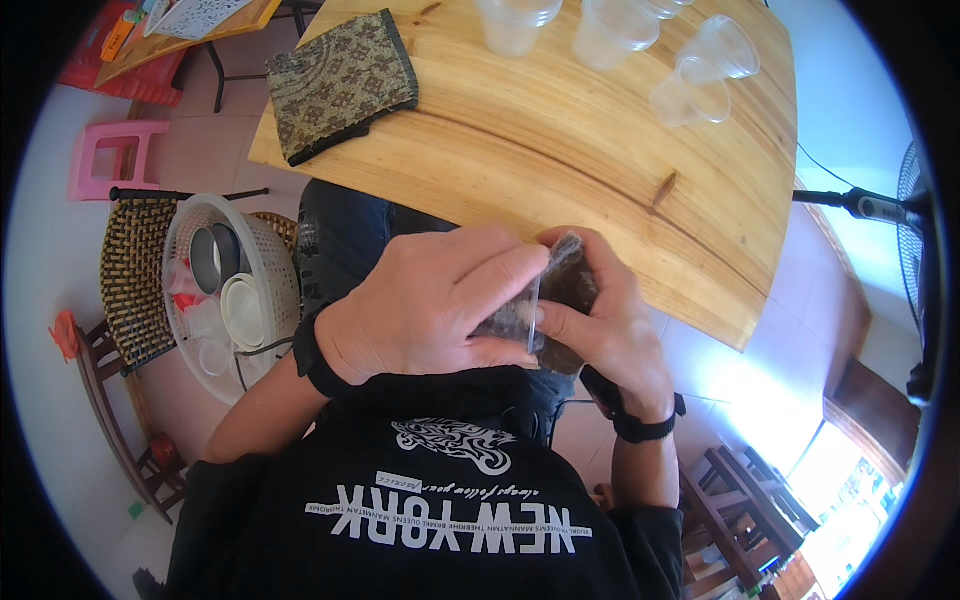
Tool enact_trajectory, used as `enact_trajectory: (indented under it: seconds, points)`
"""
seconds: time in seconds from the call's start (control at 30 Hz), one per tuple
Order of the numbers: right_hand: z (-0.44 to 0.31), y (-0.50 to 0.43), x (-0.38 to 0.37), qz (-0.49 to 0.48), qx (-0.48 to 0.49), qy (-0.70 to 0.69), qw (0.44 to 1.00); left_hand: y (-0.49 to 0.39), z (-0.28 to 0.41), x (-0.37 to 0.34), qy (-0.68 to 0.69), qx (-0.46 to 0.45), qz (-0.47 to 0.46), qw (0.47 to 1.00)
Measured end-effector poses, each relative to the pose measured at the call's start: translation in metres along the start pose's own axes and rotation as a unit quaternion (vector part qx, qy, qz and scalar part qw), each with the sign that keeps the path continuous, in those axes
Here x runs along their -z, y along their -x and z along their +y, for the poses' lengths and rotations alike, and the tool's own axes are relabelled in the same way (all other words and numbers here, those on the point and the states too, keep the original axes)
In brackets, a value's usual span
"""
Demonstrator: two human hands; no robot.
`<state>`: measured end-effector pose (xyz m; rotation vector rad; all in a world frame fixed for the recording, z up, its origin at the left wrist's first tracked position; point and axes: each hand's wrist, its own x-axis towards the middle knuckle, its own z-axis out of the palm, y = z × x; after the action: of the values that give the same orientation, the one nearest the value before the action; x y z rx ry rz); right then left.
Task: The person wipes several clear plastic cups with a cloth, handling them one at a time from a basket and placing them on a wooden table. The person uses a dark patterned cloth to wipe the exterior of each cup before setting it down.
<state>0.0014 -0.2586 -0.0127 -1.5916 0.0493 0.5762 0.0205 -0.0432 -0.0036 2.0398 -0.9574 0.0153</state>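
My left hand (427,300) is closed around a clear plastic cup (510,319), which lies on its side with its rim towards my right hand. My right hand (619,322) grips a brown-grey cloth (574,285) at the cup's mouth, with the thumb at the rim. Part of the cloth shows through the cup wall. Both hands are above my lap, by the near edge of a wooden table (525,180). A folded patterned cloth (345,82) lies on the table's left part. Several stacks of clear plastic cups (615,34) stand or lie at its far side.
Left of my legs, a white plastic basket (259,300) with bowls and cups rests on a woven chair (139,277). A pink stool (116,157) stands beyond it. At the right is a fan (911,217), with wooden furniture (742,517) below.
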Motion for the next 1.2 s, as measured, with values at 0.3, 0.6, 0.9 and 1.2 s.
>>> enact_trajectory:
  seconds: [0.3, 0.6, 0.9, 1.2]
  points:
    - [0.026, -0.002, -0.014, -0.008, -0.061, -0.262, 0.963, 0.002, -0.004, -0.008, -0.017, -0.025, -0.004, 1.0]
    - [0.021, -0.001, -0.017, 0.059, -0.029, -0.133, 0.989, 0.006, 0.0, -0.016, 0.283, 0.247, 0.107, 0.921]
    - [0.013, 0.0, -0.01, 0.12, 0.186, 0.253, 0.942, 0.001, -0.002, -0.018, 0.417, 0.387, 0.008, 0.823]
    - [0.007, -0.001, -0.003, 0.154, 0.134, 0.151, 0.967, 0.006, 0.002, -0.023, 0.282, 0.263, 0.065, 0.921]
